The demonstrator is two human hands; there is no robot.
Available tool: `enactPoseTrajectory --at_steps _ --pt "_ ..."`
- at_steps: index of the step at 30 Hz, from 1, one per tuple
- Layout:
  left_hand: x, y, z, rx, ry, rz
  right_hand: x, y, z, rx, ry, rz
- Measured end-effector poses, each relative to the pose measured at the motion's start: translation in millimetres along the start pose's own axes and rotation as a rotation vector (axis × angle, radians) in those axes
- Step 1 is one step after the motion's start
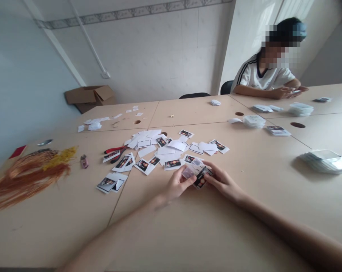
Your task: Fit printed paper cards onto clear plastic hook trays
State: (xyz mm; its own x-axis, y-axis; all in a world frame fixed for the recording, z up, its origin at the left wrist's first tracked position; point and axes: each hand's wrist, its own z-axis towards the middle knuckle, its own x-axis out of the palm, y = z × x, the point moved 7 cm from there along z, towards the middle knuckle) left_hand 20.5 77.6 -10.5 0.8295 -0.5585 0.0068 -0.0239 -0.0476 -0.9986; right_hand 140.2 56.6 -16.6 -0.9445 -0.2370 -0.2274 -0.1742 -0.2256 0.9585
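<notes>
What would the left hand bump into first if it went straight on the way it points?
The left hand would first meet the clear and dark-printed item in its grip; beyond that, probably the right hand, though depth is hard to judge here.

Pale walls (159, 49) carry a patterned border (131, 15); black chairs (226, 87) stand behind the tan surface (188, 234); light (265, 19) streaks the upper right.

Pale wood-toned table (267, 196), joined panels, round holes (297, 125) | centre: loose cards (167, 152), printed and blank, overlapping | left: red-handled pliers (121, 152) at their edge, small pink tool (84, 161), orange strands (31, 183) touching yellow strands (60, 158) | back left: white paper slips (94, 124) | right: stacked clear cases (325, 161), smaller stacks (254, 121) farther back
</notes>
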Motion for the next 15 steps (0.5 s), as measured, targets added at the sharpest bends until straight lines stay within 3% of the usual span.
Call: enactPoseTrajectory --at_steps 4,8,15 --pt "6.5 0 -1 -0.021 0.076 -0.07 -3 5 0 0.015 -0.036 0.048" --pt "5.7 0 -6 0.005 0.041 0.027 3 12 -1 -0.056 0.021 -0.138" --pt "15.6 1 -12 -0.014 0.141 0.146 4 3 -2 0.009 0.043 -0.448"
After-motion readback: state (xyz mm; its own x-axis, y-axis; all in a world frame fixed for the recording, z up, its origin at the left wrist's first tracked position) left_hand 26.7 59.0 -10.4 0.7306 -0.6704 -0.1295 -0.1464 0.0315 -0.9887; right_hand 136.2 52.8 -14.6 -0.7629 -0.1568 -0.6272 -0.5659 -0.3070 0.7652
